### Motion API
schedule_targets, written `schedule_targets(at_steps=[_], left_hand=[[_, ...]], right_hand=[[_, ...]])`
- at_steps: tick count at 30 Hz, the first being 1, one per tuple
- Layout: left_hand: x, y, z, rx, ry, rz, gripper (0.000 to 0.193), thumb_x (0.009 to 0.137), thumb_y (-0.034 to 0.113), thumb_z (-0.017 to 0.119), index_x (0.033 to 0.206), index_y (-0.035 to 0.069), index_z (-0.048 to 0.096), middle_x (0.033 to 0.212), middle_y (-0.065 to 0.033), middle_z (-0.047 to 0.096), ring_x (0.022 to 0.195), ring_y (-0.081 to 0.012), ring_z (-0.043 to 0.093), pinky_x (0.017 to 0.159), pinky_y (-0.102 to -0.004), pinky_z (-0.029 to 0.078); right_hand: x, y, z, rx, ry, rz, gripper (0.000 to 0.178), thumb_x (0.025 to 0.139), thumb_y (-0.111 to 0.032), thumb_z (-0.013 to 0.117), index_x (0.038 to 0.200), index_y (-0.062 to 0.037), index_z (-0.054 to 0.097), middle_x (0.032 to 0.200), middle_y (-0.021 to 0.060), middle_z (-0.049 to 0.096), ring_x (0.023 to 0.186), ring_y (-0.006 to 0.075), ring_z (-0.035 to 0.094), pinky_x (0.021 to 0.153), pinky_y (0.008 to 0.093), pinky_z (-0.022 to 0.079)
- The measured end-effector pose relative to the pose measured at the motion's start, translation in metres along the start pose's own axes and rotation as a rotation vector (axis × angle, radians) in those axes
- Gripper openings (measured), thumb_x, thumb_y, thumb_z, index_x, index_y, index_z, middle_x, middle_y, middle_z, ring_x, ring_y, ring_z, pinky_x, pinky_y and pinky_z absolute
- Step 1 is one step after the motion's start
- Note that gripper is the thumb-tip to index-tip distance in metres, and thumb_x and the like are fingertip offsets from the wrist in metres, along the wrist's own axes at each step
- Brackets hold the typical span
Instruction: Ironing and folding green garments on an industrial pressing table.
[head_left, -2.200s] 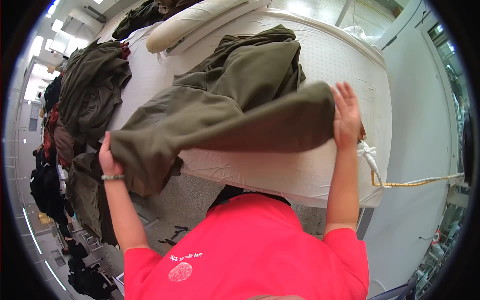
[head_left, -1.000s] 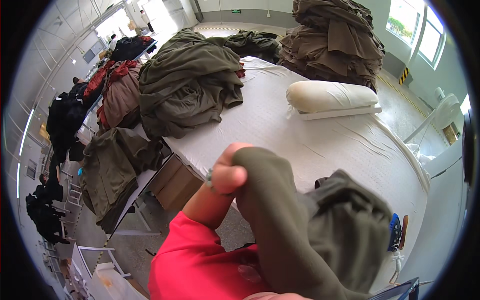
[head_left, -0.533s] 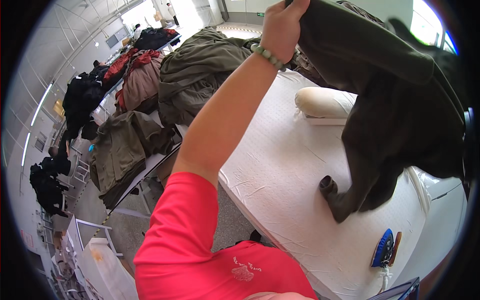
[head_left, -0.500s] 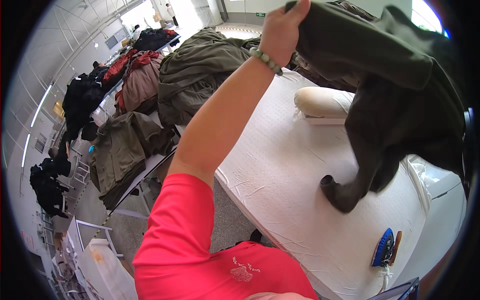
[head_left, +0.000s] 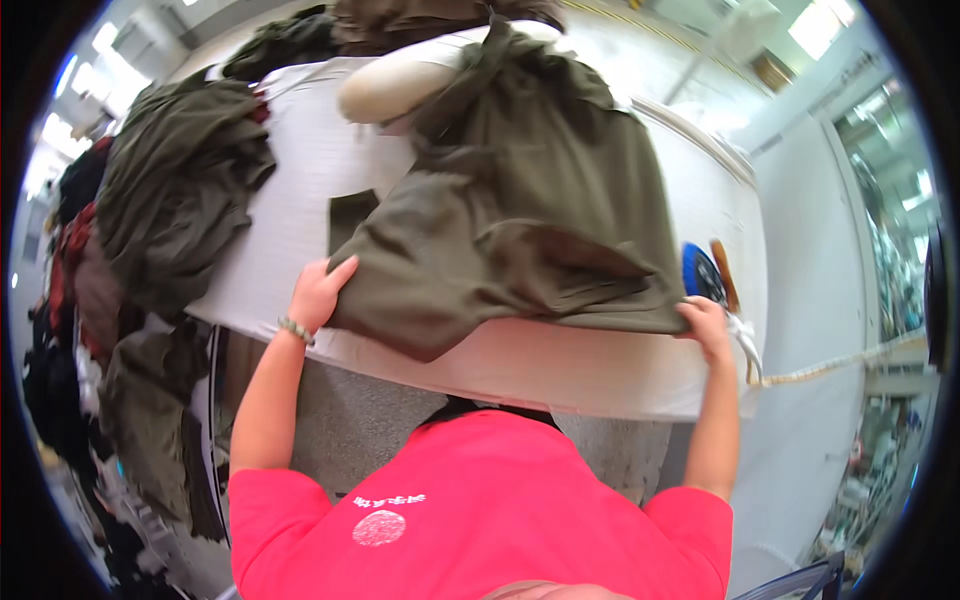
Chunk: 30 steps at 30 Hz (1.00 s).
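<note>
Left hand [head_left: 318,295], right hand [head_left: 706,324] both grip near edge of rumpled olive-green cloth garment [head_left: 580,170], spread over white cloth-covered table [head_left: 600,365], overlapping rounded cream fabric pad [head_left: 385,90]; texture maybe fleecy, blurred.

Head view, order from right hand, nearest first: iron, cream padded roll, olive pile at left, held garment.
1. Olive garment: edge in the right hand.
2. Blue-edged iron: just beyond, right.
3. Cream padded roll: ahead, leftward.
4. Olive pile: far left.

Bright, slightly blurred, edges bowed (upper-right window [head_left: 820,27] glaring).
</note>
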<state>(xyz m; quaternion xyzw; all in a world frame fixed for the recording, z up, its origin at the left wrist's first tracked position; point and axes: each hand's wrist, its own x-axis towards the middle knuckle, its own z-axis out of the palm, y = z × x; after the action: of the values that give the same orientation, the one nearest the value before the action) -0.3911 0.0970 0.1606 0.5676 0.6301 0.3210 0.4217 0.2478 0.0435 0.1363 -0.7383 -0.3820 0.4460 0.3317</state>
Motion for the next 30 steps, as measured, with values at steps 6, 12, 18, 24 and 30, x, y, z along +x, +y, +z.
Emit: schedule_targets(at_steps=[6,12,18,24,30], left_hand=[[-0.033,-0.056,0.007,-0.021,-0.061,-0.149,0.041,0.099,0.031,0.066,0.107,-0.010,0.071,0.091,-0.0101,0.076,0.083,-0.0113,0.065,0.075,-0.0327,0.053],[-0.069,-0.058,-0.001,0.171,-0.207,-0.290,0.041,0.099,0.030,0.066,0.105,-0.010,0.070,0.090,-0.0106,0.075,0.081,-0.0146,0.068,0.073,-0.0317,0.053],[0.034,-0.109,0.013,-0.045,-0.152,-0.331,0.037,0.101,0.034,0.064,0.121,0.003,0.060,0.099,-0.0071,0.070,0.086,-0.0146,0.067,0.070,-0.0285,0.055],[0.232,-0.049,0.034,-0.769,0.144,-0.483,0.079,0.098,0.064,0.055,0.139,-0.002,0.038,0.114,-0.0172,0.069,0.092,-0.0232,0.071,0.067,-0.0304,0.058],[0.386,-0.100,-0.045,-0.403,0.393,-0.355,0.054,0.106,0.050,0.048,0.124,-0.001,0.054,0.111,-0.0168,0.069,0.090,-0.0248,0.071,0.072,-0.0336,0.060]], right_hand=[[-0.034,0.033,-0.009,-0.147,0.070,-0.062,0.019,0.093,-0.018,0.072,0.088,0.0004,0.070,0.077,0.0005,0.066,0.070,0.0071,0.059,0.056,0.0266,0.050],[-0.060,0.126,-0.003,-0.098,0.197,-0.020,0.018,0.093,-0.017,0.071,0.086,-0.0011,0.067,0.075,-0.0016,0.064,0.066,0.0056,0.056,0.059,0.0246,0.045],[-0.048,0.180,0.010,-0.460,0.102,0.136,0.019,0.091,-0.016,0.070,0.097,0.0014,0.067,0.077,0.0038,0.068,0.068,0.0148,0.064,0.065,0.0303,0.051],[0.010,0.082,-0.005,-0.774,0.472,-0.336,0.033,0.092,-0.017,0.069,0.121,-0.0018,0.065,0.107,0.0161,0.070,0.100,0.0295,0.068,0.090,0.0407,0.053],[0.108,0.003,-0.003,-0.754,0.597,-0.519,0.039,0.095,-0.016,0.067,0.131,-0.0022,0.060,0.118,0.0148,0.068,0.105,0.0260,0.068,0.091,0.0379,0.054]])
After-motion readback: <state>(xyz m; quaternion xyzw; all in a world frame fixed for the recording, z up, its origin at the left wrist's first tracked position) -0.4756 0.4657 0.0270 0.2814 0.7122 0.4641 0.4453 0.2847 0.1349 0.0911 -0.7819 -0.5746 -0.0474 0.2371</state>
